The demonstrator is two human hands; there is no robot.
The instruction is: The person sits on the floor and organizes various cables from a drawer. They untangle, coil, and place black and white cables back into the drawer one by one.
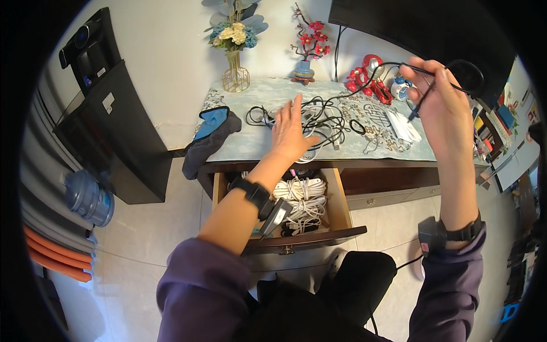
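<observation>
A tangle of black and white cables [327, 124] lies on the patterned cloth of the tabletop. My left hand [290, 132] is over the left part of this heap, fingers apart; whether its fingertips touch a cable cannot be told. Raised at the right, my right hand [442, 92] holds a black cable [386, 64] that runs down into the tangle, with a loop beyond the fingers and an end hanging by the palm. Below the tabletop, a pulled-out wooden drawer [346, 205] holds bundled white cables [301, 190] and some black ones. My left forearm covers part of the drawer.
A grey and blue cloth item [218, 124] hangs over the table's left edge. White folded paper or tissue [401, 126] lies at the right. Behind stand a gold wire vase [236, 77], a blue flowerpot [303, 70], and red figures [369, 77]. A dark screen [419, 30] is above.
</observation>
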